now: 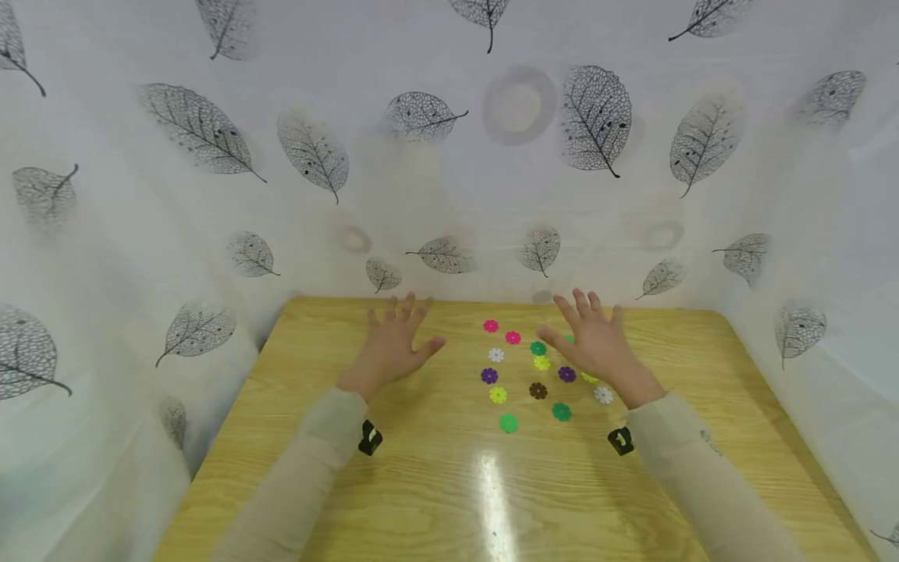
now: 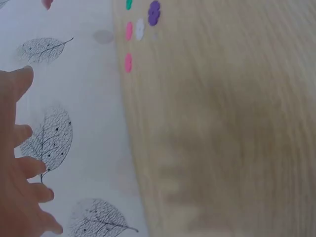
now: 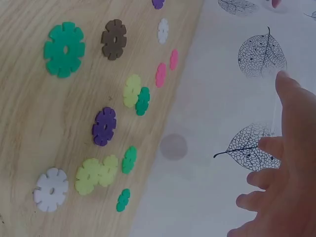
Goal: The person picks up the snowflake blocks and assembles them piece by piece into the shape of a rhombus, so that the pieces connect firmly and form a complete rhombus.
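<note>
Both hands are held out over the table with fingers spread, holding nothing. My left hand [image 1: 390,348] is over the left part of the table, left of a scatter of flower-shaped plastic discs. My right hand [image 1: 594,343] reaches over the right side of that scatter and hides some discs from the head view. Among the discs are a pink one [image 1: 491,325], a brown one [image 1: 538,390], a purple one [image 3: 104,127], a white one [image 3: 51,189] and a large green one [image 3: 64,49]. Two yellow discs [image 3: 89,176] overlap or touch in the right wrist view.
A wooden table [image 1: 421,499] with rounded far corners carries the discs. Its far edge and sides meet a white curtain [image 1: 449,187] printed with dark leaves. Each wrist wears a black camera mount [image 1: 370,438]. Light glares on the near tabletop.
</note>
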`<action>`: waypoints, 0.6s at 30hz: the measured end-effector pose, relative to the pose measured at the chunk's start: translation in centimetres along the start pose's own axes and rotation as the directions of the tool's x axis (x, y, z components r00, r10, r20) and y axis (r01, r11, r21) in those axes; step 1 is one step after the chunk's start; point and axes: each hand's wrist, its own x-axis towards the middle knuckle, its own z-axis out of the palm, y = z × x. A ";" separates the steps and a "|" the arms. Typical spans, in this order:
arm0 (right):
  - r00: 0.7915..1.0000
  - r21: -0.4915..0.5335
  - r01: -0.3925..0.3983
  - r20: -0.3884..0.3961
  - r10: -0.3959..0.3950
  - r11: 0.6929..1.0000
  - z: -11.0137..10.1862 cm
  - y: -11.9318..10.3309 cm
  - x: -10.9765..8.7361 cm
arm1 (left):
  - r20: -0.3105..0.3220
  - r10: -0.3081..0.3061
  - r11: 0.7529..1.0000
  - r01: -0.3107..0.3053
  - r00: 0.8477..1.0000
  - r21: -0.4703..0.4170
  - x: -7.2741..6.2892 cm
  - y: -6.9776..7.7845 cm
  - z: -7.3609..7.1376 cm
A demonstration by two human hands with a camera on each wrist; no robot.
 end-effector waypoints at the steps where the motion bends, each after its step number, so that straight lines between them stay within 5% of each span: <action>1: 1.000 0.009 0.007 0.001 -0.007 1.000 0.2 0.0 -0.1 | 0.006 0.010 1.000 -0.010 1.000 -0.029 0.0 0.2 0.4; 8: 0.999 0.123 0.039 0.022 -0.042 0.992 1.9 0.6 -0.5 | 0.017 0.060 0.957 -0.053 0.998 -0.287 0.6 1.8 2.7; 18: 0.999 0.306 0.002 0.030 -0.012 0.952 4.2 1.0 -1.6 | 0.008 -0.018 0.848 0.019 1.000 -0.529 1.2 3.6 5.9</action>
